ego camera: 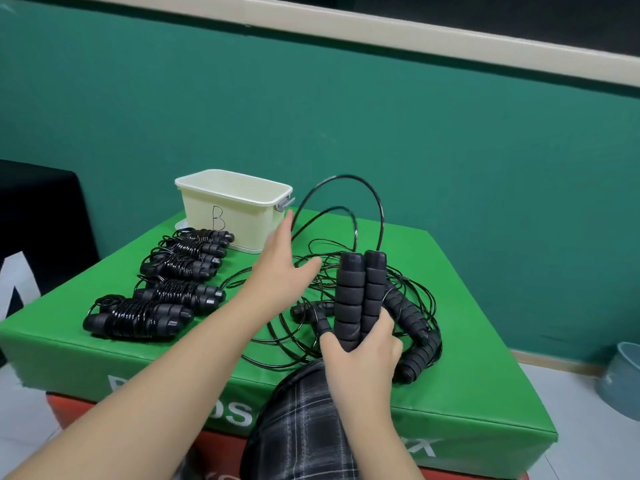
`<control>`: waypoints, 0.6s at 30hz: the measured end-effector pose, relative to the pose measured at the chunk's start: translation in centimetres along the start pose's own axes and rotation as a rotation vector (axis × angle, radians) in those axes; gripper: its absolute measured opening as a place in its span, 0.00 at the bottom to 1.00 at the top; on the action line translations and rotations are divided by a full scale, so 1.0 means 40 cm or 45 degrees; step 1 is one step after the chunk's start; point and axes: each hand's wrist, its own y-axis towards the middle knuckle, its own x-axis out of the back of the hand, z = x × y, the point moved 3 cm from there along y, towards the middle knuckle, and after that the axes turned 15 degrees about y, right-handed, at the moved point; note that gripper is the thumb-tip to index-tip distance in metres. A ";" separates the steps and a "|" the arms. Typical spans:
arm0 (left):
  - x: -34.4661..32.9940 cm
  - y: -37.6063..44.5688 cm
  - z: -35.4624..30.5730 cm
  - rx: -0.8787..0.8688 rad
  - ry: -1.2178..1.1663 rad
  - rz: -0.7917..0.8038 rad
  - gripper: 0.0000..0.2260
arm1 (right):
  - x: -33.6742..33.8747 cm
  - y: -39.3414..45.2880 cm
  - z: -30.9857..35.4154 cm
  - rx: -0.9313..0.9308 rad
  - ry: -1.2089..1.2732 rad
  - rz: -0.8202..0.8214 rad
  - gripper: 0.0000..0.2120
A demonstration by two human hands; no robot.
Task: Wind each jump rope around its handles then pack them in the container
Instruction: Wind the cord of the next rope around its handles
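Green padded mat atop red block; teal wall behind.

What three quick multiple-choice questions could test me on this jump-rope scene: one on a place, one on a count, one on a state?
1. Where does the cream container stand?
A. Behind the wound ropes
B. On the floor
C. In the person's lap

2. How many handles does the right hand hold?
A. One
B. Two
C. Four

3. How is the left hand?
A. In a fist
B. Gripping the container
C. Open, fingers straight

Answers: 1 A, it stands at the green mat's far edge beyond the wound ropes; 2 B, two handles side by side; 3 C, its fingers reach out, holding nothing.
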 end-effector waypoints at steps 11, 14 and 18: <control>0.122 -0.029 -0.105 -0.639 0.231 -0.400 0.29 | -0.055 -0.010 0.019 0.067 -0.341 0.140 0.35; 0.112 -0.022 -0.111 -0.752 0.457 -0.257 0.23 | -0.049 -0.014 0.021 0.066 -0.369 0.151 0.35; 0.078 -0.002 -0.080 -0.598 0.831 0.008 0.26 | -0.047 -0.021 0.022 0.079 -0.442 0.182 0.35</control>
